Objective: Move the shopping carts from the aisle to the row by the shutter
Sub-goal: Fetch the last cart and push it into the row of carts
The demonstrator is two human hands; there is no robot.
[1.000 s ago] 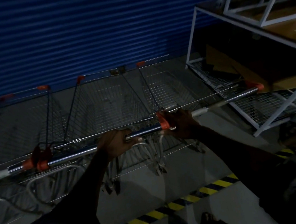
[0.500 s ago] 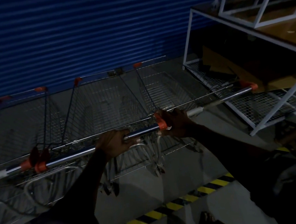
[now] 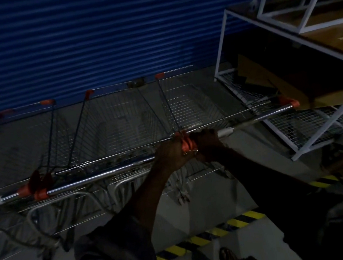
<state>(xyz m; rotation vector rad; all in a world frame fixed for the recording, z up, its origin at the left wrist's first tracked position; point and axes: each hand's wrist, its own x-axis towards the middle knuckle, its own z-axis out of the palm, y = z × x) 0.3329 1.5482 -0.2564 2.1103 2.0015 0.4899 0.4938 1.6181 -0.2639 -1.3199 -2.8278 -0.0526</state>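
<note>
- Two hands clamped on the handle bars point(image 3: 107, 173): left hand point(image 3: 172, 154) and right hand point(image 3: 206, 144) side by side, almost touching at the orange cap point(image 3: 185, 145).
- End cart point(image 3: 195, 106) stands in the row, nose toward the shutter point(image 3: 95, 43), beside the white rack point(image 3: 221, 45).
- Judged: final squaring-up; next, release cleanly.
- Left hand has slid rightward since a second ago.

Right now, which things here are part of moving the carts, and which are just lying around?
For the job: carts; their handles, gripped by the left hand and right hand; shutter.
Just lying about: white rack, cardboard, striped floor tape.
</note>
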